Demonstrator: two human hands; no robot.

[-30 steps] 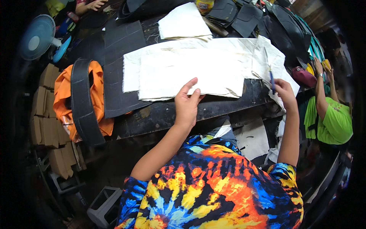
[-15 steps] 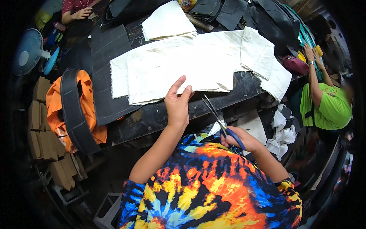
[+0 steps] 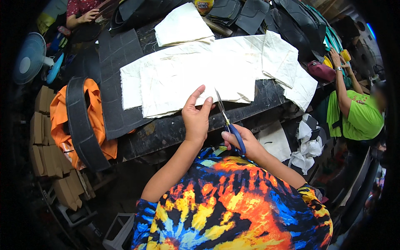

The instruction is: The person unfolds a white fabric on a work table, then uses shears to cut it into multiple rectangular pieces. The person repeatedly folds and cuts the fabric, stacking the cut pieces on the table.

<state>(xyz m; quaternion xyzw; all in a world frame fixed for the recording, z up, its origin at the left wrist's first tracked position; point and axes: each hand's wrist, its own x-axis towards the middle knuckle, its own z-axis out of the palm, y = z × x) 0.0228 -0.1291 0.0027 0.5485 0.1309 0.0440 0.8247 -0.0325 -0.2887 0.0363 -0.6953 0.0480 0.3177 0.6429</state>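
Note:
The layered white cloth [image 3: 166,83] lies on the dark table, its near edge at my left hand [image 3: 196,116]. Thumb and forefinger rest on top of that edge, and the other fingers are partly hidden beneath it. My right hand [image 3: 246,143] grips blue-handled scissors [image 3: 236,137] by the loops. Their narrow blades point up and away, tips over the cloth's near edge just right of my left thumb. Another folded white cloth piece [image 3: 183,25] lies behind, and a loose one [image 3: 287,62] overlaps at the right.
Black sheet material [image 3: 118,54] and an orange cloth [image 3: 96,108] under a black band [image 3: 77,125] lie to the left. Stacked black pieces [image 3: 254,14] line the far side. Crumpled white scraps [image 3: 308,146] sit below right. A person in green [image 3: 358,112] works at the right.
My right hand has moved up and left with the scissors, bringing the blades over the cloth's edge. My left hand has barely shifted.

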